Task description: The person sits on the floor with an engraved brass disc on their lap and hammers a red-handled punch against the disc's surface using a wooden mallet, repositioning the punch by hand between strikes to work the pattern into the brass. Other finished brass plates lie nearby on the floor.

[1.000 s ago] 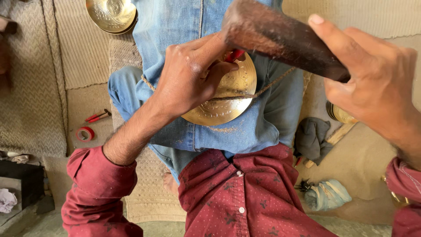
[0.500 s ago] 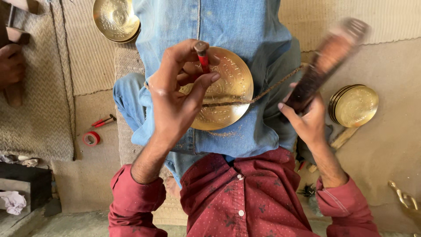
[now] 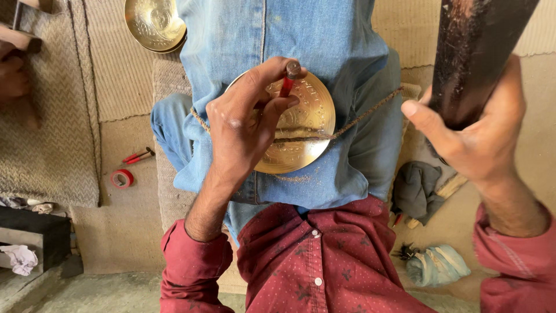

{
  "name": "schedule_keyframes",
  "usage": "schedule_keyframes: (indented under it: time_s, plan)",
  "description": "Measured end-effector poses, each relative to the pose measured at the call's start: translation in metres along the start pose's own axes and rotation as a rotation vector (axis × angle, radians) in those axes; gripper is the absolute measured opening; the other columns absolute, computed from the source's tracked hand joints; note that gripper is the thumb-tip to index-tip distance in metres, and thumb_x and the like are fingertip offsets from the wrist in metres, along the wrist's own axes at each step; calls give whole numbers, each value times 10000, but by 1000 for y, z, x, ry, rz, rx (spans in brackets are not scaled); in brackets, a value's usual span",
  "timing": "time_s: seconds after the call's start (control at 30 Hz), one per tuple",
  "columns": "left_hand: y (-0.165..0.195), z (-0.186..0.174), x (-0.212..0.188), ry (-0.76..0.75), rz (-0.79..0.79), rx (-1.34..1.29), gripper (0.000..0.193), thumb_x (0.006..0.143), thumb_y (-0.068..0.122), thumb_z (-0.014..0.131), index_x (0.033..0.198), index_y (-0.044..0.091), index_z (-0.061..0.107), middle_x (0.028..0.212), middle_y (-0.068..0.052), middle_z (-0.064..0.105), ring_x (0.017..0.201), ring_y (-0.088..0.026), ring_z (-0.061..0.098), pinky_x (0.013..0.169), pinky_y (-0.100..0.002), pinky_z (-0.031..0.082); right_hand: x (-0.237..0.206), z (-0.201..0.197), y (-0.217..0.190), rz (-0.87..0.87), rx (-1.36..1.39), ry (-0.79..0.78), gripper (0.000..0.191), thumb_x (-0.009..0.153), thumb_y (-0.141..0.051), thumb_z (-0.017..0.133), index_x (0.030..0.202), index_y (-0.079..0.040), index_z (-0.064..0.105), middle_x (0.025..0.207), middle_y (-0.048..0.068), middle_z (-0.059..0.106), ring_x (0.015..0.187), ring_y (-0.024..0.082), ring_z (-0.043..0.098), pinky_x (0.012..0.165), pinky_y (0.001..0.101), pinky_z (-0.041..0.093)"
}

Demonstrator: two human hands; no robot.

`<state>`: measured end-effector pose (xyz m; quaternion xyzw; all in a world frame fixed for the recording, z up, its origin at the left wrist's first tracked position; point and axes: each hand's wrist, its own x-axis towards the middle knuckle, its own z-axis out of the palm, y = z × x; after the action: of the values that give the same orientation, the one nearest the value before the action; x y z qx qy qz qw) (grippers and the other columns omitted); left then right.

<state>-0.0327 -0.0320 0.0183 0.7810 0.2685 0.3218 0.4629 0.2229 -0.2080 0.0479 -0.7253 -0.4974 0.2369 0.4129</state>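
Pinching a short red-handled punch [image 3: 287, 81] between thumb and fingertips, the left hand [image 3: 246, 124] sets the tool's tip down on the engraved face of a round brass plate [image 3: 304, 130]. That plate lies on the person's denim-covered lap, with a length of rough cord [image 3: 359, 119] running across it and out over both thighs. Fine metal dust lies along the plate's lower edge. The right hand [image 3: 472, 139] is raised close to the camera, its fingers wrapped tight around the dark wooden handle of a mallet [image 3: 475, 52], well above and to the right of the plate. Further brass bowls [image 3: 155, 24] sit stacked on the woven mat at upper left. On the floor to the left lie a roll of red tape [image 3: 121, 178] and a small red-handled tool [image 3: 138, 156], just beside each other. A dark cloth [image 3: 418, 188] and a pale blue rag [image 3: 437, 265] lie on the floor at right.
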Motion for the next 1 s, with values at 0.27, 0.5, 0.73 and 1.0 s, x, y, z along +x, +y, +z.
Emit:
schedule_keyframes:
  time_s: [0.27, 0.5, 0.73, 1.0]
  plan:
    - [0, 0, 2, -18, 27, 9, 421, 1006, -97, 731, 1356, 61, 557, 1221, -53, 751, 1024, -132, 793, 857, -223, 657, 16, -24, -21, 91, -84, -77, 382, 1062, -93, 781, 1298, 37, 510, 928, 83, 660, 784, 123, 671, 757, 255, 556]
    - [1, 0, 2, -21, 48, 23, 390, 1015, -106, 713, 1334, 52, 553, 1211, -55, 754, 1089, -156, 782, 917, -236, 653, 30, -26, -39, -30, -189, -158, 135, 1077, -19, 713, 1142, 25, 603, 907, 119, 678, 751, 182, 639, 698, 297, 509]
    - [5, 3, 5, 14, 32, -30, 447, 967, -110, 690, 1354, 70, 556, 1204, -83, 744, 1079, -202, 786, 899, -283, 662, 61, -10, -76, -357, -576, -232, 653, 901, 88, 737, 1502, -42, 518, 900, 156, 662, 720, 242, 664, 663, 351, 519]
    - [5, 2, 6, -61, -173, 173, 365, 938, 7, 801, 1258, 80, 642, 1048, -91, 771, 917, -194, 780, 782, -303, 614, 66, -13, -82, -197, -564, -327, 777, 840, 77, 732, 1534, -116, 440, 952, 158, 692, 632, 249, 649, 543, 373, 505]
